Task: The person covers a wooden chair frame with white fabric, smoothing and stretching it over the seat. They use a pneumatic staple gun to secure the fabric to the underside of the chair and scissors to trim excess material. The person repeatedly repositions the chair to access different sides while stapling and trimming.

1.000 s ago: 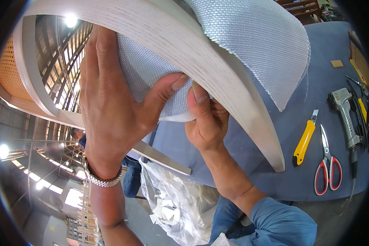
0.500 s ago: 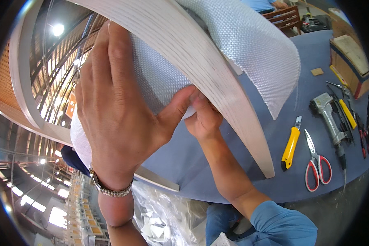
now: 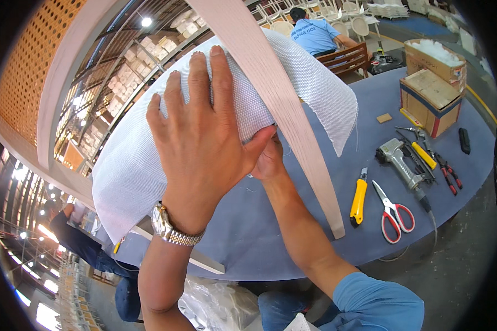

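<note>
Head view: the white woven mesh sheet [image 3: 149, 165] is held up over the counter's [image 3: 292, 231] left side, draped against a pale wooden chair frame [image 3: 292, 110]. The left hand [image 3: 204, 149] is laid flat on it, fingers [image 3: 218, 83] spread. The right hand [image 3: 270, 160] is tucked underneath, its fingers hidden, so can't tell. Yellow utility knife [image 3: 359, 201] and red scissors [image 3: 395, 212] are parked near the counter's right edge.

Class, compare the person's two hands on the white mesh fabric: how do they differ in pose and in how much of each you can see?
The left hand lies flat and spread on the white mesh fabric, fully in view; the right hand is bunched at the fabric's edge beside the pale wooden frame, mostly hidden behind the left thumb. The left wrist wears a metal watch; the right arm ends in a blue sleeve. Both touch the fabric.
</note>
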`<state>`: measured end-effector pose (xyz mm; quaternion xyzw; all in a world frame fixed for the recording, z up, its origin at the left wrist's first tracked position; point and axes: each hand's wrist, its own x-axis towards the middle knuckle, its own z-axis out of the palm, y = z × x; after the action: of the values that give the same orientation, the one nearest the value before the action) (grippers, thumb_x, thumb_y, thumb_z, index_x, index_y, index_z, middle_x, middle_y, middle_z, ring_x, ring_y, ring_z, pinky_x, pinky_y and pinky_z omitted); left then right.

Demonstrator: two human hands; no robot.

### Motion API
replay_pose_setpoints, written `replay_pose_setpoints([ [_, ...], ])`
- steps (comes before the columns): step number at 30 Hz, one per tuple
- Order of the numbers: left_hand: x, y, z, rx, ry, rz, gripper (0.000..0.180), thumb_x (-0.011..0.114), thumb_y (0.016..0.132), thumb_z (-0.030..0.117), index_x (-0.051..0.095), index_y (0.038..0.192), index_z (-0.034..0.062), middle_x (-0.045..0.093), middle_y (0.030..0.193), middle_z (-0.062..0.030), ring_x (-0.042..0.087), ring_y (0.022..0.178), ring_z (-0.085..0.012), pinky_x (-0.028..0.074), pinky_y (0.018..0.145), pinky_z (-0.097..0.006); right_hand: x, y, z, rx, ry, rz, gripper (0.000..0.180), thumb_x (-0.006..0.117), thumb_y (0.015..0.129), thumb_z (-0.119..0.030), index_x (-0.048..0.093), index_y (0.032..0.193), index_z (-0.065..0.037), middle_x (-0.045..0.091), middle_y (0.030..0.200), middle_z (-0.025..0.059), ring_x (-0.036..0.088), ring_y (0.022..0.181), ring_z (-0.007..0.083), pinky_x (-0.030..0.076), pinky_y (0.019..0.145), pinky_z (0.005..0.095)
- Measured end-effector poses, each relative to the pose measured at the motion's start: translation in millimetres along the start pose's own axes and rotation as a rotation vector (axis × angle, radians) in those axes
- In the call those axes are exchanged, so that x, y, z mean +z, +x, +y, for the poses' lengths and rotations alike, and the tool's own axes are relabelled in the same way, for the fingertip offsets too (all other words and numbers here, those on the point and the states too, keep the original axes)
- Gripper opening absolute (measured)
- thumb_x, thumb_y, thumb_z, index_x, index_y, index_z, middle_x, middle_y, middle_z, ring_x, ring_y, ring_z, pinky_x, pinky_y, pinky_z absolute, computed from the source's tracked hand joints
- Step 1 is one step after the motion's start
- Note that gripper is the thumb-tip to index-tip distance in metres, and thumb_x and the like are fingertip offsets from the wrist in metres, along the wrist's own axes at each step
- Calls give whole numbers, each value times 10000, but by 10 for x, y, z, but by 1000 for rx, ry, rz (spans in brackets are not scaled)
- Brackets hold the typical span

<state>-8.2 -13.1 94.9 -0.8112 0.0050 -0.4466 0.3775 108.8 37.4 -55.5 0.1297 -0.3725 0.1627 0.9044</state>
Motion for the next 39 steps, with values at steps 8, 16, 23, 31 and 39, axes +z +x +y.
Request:
replay_pose_setpoints([
  [8, 53, -104, -19, -86, -30, 53, 1111, 880, 600, 517, 428, 1510, 68, 524, 1414, -132, 526, 1246, -341, 395, 993, -551, 353, -453, -185, 278, -80, 224, 436, 511, 1059, -372, 497, 1386, -84, 624, 1107, 92, 588, 883, 167, 489, 758, 347],
  [16, 108, -120, 12, -110, -74, 172, 1056, 911, 550, 490, 514, 1438, 78, 546, 1339, -129, 527, 1194, -353, 411, 992, -579, 893, -1176, -991, 22, -1263, 152, 373, 578, 1001, -84, 538, 1368, -32, 649, 821, 61, 581, 642, 87, 448, 563, 236],
  [23, 221, -106, 18, -140, -84, 300, 897, 871, 620, 408, 571, 1392, 62, 579, 1283, -138, 554, 1152, -350, 429, 989, -575, 1521, -366, -1137, -97, -2032, -239, 859, 526, 820, 40, 240, 1616, -107, 579, 570, 117, 596, 498, 204, 470, 530, 330],
  [31, 264, -124, 72, -159, -30, 277, 969, 840, 659, 542, 511, 1467, 120, 578, 1367, -89, 545, 1211, -307, 399, 1017, -545, 1314, -570, -1234, -34, -2316, -213, 899, 552, 792, 26, 242, 1620, -137, 559, 564, 149, 610, 490, 268, 482, 544, 357],
  [39, 337, -188, -8, -100, 88, 235, 1007, 876, 643, 549, 462, 1520, 277, 591, 1392, -64, 561, 1248, -266, 441, 992, -537, 655, -1474, -2105, 212, -2060, 157, 356, 639, 879, -59, 715, 1221, -122, 694, 805, 70, 636, 665, 132, 540, 665, 289],
])
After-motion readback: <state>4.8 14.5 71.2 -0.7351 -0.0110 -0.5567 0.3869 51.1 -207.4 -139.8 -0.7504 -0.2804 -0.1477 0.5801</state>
